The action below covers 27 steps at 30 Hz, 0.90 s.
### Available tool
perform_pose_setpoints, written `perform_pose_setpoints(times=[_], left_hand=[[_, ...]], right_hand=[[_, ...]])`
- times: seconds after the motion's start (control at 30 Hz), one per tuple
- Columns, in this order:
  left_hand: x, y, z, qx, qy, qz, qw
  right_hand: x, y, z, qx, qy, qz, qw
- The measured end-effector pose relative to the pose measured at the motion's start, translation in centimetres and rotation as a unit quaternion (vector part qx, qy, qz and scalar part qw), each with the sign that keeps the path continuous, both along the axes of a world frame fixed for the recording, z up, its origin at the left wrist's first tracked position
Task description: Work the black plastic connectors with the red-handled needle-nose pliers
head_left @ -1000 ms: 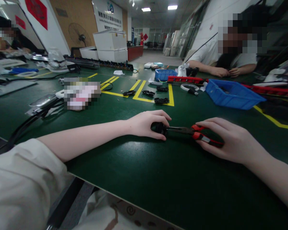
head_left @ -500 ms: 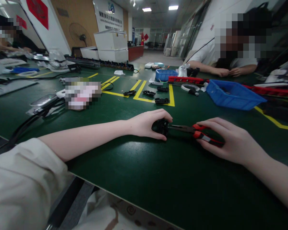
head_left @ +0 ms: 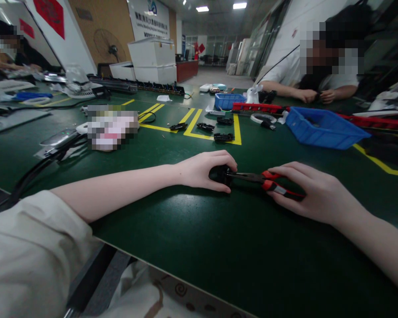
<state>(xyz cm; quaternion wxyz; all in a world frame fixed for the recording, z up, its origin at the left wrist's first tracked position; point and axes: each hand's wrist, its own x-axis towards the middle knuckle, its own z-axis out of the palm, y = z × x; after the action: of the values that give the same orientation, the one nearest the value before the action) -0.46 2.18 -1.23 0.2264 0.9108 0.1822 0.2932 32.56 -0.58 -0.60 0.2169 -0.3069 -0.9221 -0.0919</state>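
Between the thumb and fingers of my left hand (head_left: 207,171) is a small black part (head_left: 221,174), held just above or on the green table; its far side is hidden by the fingers. My right hand (head_left: 313,190) is closed around the red and black handles of long-nose pliers (head_left: 268,179). The pliers' jaws point left and their tips meet the right side of the black part. Whether the tips grip a piece of it is too small to tell. Several similar black parts, one of them a black piece (head_left: 223,137), lie farther back by the yellow tape.
A blue bin (head_left: 325,128) stands at the right, with a smaller blue bin (head_left: 230,100) farther back. Red strips (head_left: 258,107) and a coiled white cable (head_left: 262,119) lie nearby. At the left are dark cables (head_left: 36,176) and a blurred pink item (head_left: 112,130). A co-worker (head_left: 318,66) sits across the table.
The pliers and my right hand have shifted slightly left, towards the black part. My left hand stays nearly in place, still holding the part.
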Motion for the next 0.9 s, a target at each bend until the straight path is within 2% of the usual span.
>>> perform_pose_setpoints(times=[0.27,0.5,0.6,0.77,0.9], left_hand=[[0.0,-0.1,0.1,0.001,-0.001,0.008,1.000],[0.0,0.1,0.1,0.007,0.009,0.001,1.000],[0.0,0.2,0.2,0.003,0.024,0.000,1.000],[0.1,-0.2,0.4,0.057,0.053,0.040,0.996],[0.1,-0.4,0.6,0.066,0.063,0.041,0.995]], right_hand=[[-0.2,-0.2,0.2,0.022,-0.015,0.002,1.000],[0.3,0.5,-0.1,0.089,-0.029,0.029,0.995],[0.4,0.8,-0.4,0.078,-0.018,0.032,0.996],[0.3,0.8,-0.4,0.009,0.026,0.024,0.999],[0.5,0.8,-0.4,-0.022,0.026,0.017,0.999]])
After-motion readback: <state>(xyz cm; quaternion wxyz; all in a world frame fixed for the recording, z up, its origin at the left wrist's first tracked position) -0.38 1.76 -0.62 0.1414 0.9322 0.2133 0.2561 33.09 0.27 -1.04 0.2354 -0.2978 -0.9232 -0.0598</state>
